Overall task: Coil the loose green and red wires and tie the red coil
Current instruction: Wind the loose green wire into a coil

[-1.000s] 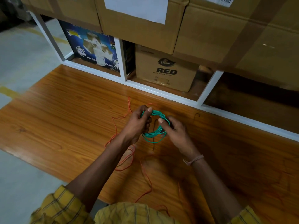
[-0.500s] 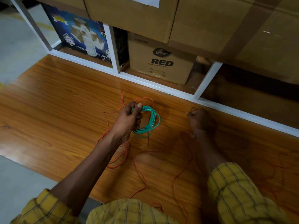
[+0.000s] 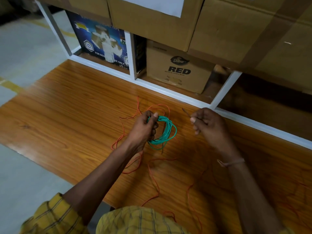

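Hands: left (image 3: 143, 130) grips green coil (image 3: 164, 132); right (image 3: 207, 125) pinches wire end (image 3: 185, 112).

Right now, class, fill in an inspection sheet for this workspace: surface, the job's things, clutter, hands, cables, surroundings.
Surface: wooden board, glossy orange-brown, lying on a grey floor.
Job's things: green coil, wound into a ring; red wire, loose and uncoiled, sprawling over the board.
Clutter: nothing seen.
Hands: left hand grips the green coil at its left side; right hand pinches a thin dark wire end, apart from the coil.
Cables: red loops run under and around the left hand and towards the person's lap.
Surroundings: white rack frame; cardboard box marked RED; blue printed box; larger cartons above.
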The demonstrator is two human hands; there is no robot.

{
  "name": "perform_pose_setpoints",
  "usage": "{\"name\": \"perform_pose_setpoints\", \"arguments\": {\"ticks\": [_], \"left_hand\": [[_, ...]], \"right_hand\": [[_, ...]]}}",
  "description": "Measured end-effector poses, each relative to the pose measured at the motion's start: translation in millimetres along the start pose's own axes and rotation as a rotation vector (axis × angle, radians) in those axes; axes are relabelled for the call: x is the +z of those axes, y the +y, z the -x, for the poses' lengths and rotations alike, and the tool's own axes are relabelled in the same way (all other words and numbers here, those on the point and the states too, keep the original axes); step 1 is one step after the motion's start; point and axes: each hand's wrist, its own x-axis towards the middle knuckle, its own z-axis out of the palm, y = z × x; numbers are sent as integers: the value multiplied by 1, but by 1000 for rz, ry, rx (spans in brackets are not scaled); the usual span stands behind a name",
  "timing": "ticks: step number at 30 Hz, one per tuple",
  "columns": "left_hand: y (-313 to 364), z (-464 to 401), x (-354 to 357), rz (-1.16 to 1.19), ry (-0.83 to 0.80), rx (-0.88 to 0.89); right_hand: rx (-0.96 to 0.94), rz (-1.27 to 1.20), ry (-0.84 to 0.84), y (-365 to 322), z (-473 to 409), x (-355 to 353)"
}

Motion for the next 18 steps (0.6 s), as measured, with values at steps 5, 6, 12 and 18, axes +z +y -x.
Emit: {"name": "perform_pose_setpoints", "arguments": {"ticks": [5,6,12,18], "left_hand": [[4,4,6,-58,17,9],[5,5,8,-67,12,14],[3,8,14,-203,32,96],[4,13,16,-272,42,121]], "right_hand": [[-194,204,-221,-44,28,1],[-245,285,-209,-43,30,8],[-377,550,-47,-22,25,47],[-550,640,133,-11,28,69]]}}
